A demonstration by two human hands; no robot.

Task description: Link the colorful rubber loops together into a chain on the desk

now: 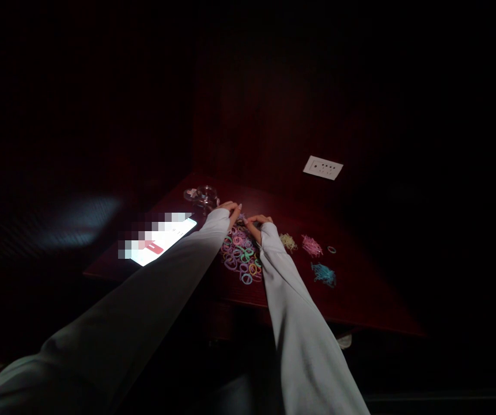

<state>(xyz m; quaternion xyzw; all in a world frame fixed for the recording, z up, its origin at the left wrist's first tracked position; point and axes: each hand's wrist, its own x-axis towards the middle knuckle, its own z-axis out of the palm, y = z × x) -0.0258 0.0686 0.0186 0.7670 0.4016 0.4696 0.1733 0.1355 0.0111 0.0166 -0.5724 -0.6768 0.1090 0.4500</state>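
A heap of multicoloured hair ties [243, 256], purple, green, yellow and pink, lies on the dark red table. At its far edge my left hand [229, 208] bends its fingers down over some purple bands. Close by on the right, my right hand [258, 221] has thumb and finger drawn together at the same edge. Whatever either hand pinches is too small to make out. Right of my right hand lie separate small piles of bands: a yellow pile [288, 242], a pink pile [311, 246] and a blue pile [324, 275]. One loose ring [331, 249] sits beside the pink pile.
A clear jar [207, 196] stands at the back left, beside what looks like its lid [190, 194]. Left of my left forearm lies a lit phone [165, 242]. A white socket plate [323, 168] is on the wall behind the table [360, 294]. The surroundings are dark.
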